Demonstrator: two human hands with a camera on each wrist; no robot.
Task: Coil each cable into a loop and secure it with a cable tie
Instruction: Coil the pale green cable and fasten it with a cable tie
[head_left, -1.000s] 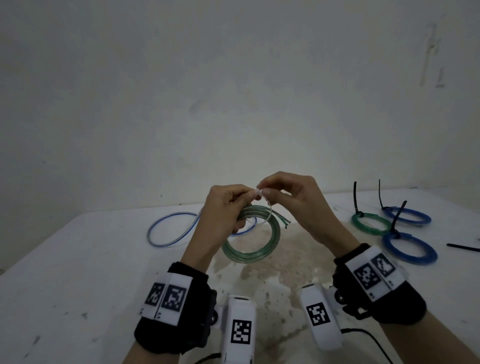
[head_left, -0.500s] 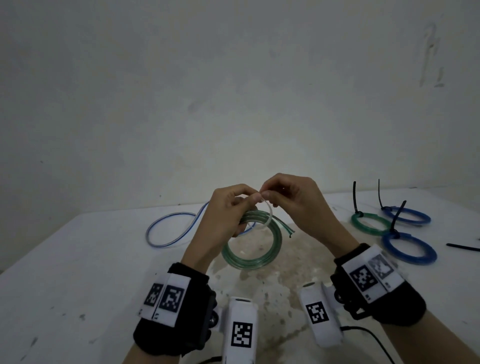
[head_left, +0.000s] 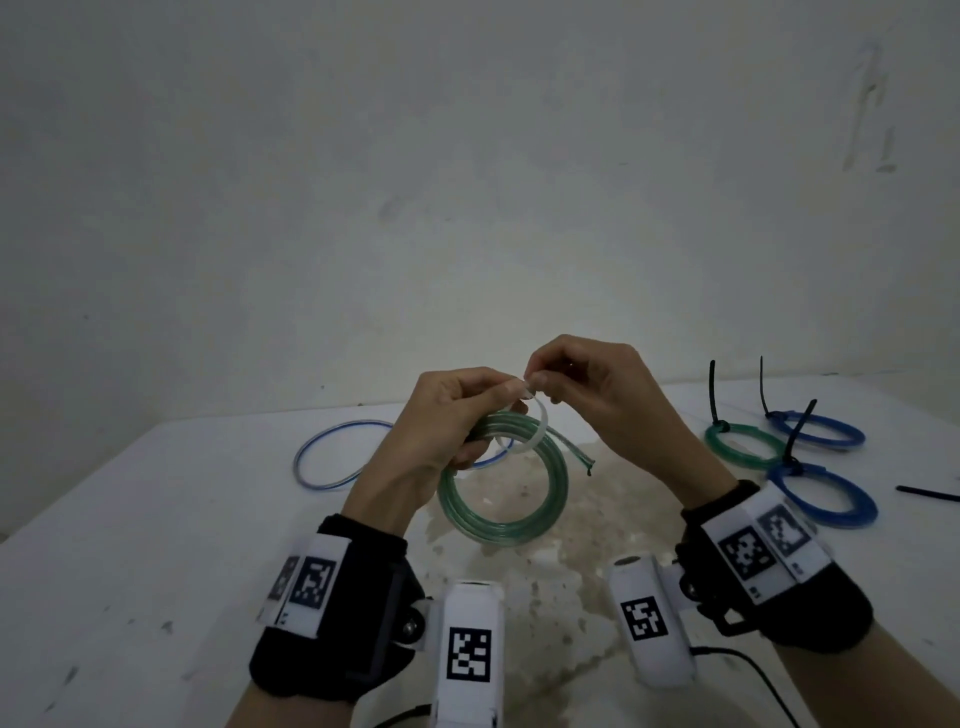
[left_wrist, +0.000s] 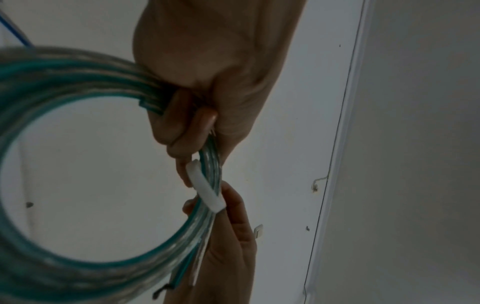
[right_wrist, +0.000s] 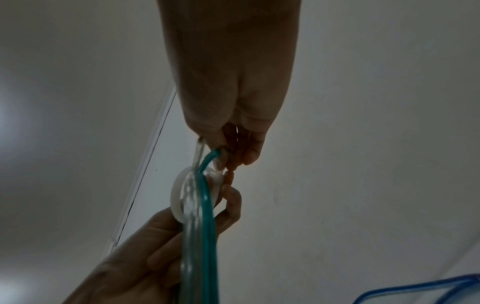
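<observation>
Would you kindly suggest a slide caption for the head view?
Both hands loop a white cable tie around a green cable coil above the table.

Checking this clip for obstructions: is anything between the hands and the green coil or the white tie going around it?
Nothing visible. The left hand grips the green coil directly, the white tie curves around the strands, and the right hand pinches the tie's end. The tied coils lie apart on the table, to the right.

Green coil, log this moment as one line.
green coil held off table | left hand grips coil | white tie looped round strands | right hand pinches tie | not yet cinched
</observation>
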